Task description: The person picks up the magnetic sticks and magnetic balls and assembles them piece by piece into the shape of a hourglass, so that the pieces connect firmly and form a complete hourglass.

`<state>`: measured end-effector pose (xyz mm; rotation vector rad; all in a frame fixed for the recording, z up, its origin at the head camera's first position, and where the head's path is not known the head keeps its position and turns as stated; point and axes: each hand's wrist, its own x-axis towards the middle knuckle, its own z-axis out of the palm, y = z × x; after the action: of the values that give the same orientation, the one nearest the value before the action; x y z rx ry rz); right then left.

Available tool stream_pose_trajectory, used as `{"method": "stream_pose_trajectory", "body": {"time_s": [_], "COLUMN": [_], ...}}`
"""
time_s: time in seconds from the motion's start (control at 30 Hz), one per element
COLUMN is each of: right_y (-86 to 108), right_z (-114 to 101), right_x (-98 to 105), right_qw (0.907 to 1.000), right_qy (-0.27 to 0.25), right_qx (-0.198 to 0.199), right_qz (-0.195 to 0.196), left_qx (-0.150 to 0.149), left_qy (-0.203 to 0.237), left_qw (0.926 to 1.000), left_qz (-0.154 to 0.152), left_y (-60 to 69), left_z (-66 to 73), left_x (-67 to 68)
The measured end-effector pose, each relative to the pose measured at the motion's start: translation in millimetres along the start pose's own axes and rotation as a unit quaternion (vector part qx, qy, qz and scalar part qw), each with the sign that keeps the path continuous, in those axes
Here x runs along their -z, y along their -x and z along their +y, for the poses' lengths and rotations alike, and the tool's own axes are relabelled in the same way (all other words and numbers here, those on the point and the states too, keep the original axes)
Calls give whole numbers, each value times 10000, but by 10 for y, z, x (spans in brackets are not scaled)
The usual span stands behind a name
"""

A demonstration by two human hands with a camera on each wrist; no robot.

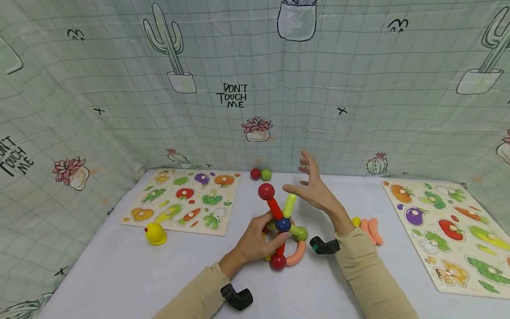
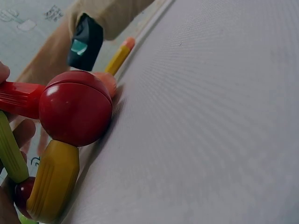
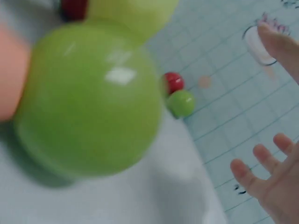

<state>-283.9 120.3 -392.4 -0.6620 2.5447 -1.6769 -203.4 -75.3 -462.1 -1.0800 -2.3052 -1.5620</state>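
My left hand (image 1: pixel 255 237) grips a ball-and-stick construction around its middle, fingers partly hidden behind it. A dark blue ball (image 1: pixel 283 224) forms its hub. From there a red rod (image 1: pixel 274 208) leads up to a red ball (image 1: pixel 266 192), and a yellow-green rod (image 1: pixel 289 205) sticks up with a bare top end. Lower down are a green ball (image 3: pixel 88 102), a red ball (image 2: pixel 77 112), a curved yellow rod (image 2: pixel 55 179) and a curved pink rod (image 1: pixel 296 254). My right hand (image 1: pixel 314 188) is raised above and right of the yellow-green rod, fingers spread, holding nothing.
Behind the construction lie a loose red ball (image 1: pixel 255 174) and green ball (image 1: pixel 265 174). Curved pink rods (image 1: pixel 371 231) and a yellow piece lie on the right. Vegetable puzzle boards (image 1: pixel 223 189) (image 1: pixel 428 266) flank the table; a yellow rubber duck (image 1: pixel 155 234) stands left.
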Motion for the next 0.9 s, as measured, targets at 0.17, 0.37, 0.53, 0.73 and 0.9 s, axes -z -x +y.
{"method": "stream_pose_trajectory", "body": {"time_s": [0.17,0.37,0.53,0.73,0.9], "right_y": [-85,-206,-316,-452,-546], "right_z": [258,460,463,390,350], "right_x": [-50,-121,-142,-123,-124], "right_qw": [9999,9977,9864,9650,9430], "right_qy": [74,592,1302,1890,2529], "right_qx": [-30,-20,18,-29,-147], "right_qz": [-74,-322,-1003,-1816,-2156], "left_qx": [-120,-239,-299,-139,-156], "left_qy": [18,23,51,34,49], "left_qw": [9999,9997,9995,9999,9998], "left_qz": [14,5,5,42,64], "left_y": [-16,-30,-27,-12,-31], "left_z": [-2,-19,-33,-9,205], "left_x": [4,8,10,20,71]}}
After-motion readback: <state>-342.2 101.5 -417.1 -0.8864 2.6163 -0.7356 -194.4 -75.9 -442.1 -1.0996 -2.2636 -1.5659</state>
